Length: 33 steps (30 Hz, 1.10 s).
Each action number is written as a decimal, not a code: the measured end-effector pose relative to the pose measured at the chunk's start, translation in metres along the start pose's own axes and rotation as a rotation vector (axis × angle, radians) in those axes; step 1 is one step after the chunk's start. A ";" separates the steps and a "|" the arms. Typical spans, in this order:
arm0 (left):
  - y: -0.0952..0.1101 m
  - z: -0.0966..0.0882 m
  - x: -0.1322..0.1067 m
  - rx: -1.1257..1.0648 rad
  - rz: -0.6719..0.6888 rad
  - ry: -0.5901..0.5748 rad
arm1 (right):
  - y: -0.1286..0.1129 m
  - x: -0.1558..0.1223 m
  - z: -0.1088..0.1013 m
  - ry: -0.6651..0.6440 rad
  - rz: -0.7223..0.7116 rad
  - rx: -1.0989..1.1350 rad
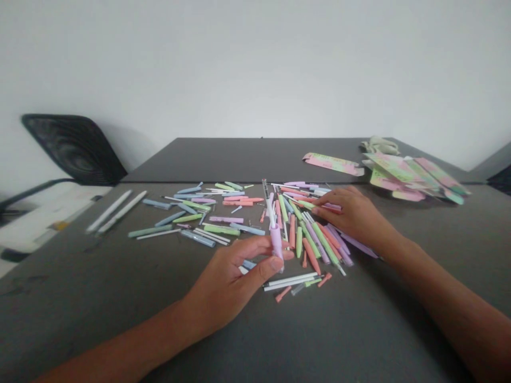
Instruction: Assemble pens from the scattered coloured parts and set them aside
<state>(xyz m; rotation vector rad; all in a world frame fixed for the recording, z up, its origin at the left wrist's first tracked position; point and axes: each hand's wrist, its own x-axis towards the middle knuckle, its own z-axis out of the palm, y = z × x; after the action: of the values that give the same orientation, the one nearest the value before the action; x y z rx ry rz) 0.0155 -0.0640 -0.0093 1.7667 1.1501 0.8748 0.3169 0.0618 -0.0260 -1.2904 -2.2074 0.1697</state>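
Observation:
My left hand [233, 276] pinches a short lilac pen piece [275, 240] between thumb and fingers, with a thin white refill [268, 205] sticking up from it. My right hand [353, 215] rests palm down on a scattered heap of pastel pen parts [307, 234], its fingers curled over green and pink barrels; what they grip is hidden. More blue, green and pink barrels [199, 213] lie spread to the left of my left hand.
The dark grey table [255, 330] carries two white pens [117, 211] at far left and a pile of pastel cardboard packs [407, 175] at back right. A black chair [74, 149] stands beyond the left edge, against a white wall.

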 end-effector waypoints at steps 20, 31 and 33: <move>0.008 0.008 -0.008 0.094 0.133 -0.192 | -0.108 -0.027 -0.032 -0.242 0.595 1.929; 0.009 0.008 -0.007 0.186 0.132 -0.290 | -0.124 -0.033 -0.046 -0.215 0.499 1.792; 0.009 0.008 -0.007 0.179 0.130 -0.289 | -0.124 -0.034 -0.045 -0.205 0.489 1.729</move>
<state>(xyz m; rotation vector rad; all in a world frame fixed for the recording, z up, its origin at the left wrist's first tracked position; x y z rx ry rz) 0.0231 -0.0750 -0.0053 2.0558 0.9559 0.5785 0.2592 -0.0393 0.0441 -0.6264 -0.9524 1.8857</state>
